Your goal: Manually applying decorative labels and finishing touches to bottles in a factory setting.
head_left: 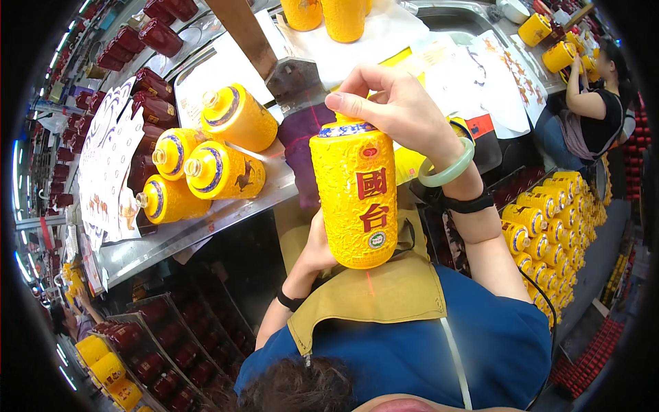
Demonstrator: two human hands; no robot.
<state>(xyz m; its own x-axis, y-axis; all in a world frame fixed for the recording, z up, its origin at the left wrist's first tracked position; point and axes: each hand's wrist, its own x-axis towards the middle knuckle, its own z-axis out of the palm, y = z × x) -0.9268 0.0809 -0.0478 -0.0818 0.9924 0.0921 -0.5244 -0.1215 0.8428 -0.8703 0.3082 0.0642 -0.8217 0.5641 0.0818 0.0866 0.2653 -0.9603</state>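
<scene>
A yellow embossed bottle (353,196) stands upright in front of my chest, with dark red characters, a small round green-white emblem and a blue-and-white patterned band around its shoulder. My left hand (319,244) closes around its lower left side; the bottle hides most of those fingers. Over the bottle's top, my right hand (395,106) is bent with thumb and forefinger close together at the neck. Its palm covers part of the neck, so the exact finger contact is hidden. A pale green bangle (447,165) and a black band (470,201) are on my right arm.
Several yellow bottles (226,168) stand and lean on the metal bench at left, near white decal sheets (106,168) and dark red bottles (154,106). A brown post (240,31) rises ahead. Stacked yellow bottles (549,226) fill the right, below a co-worker (594,103).
</scene>
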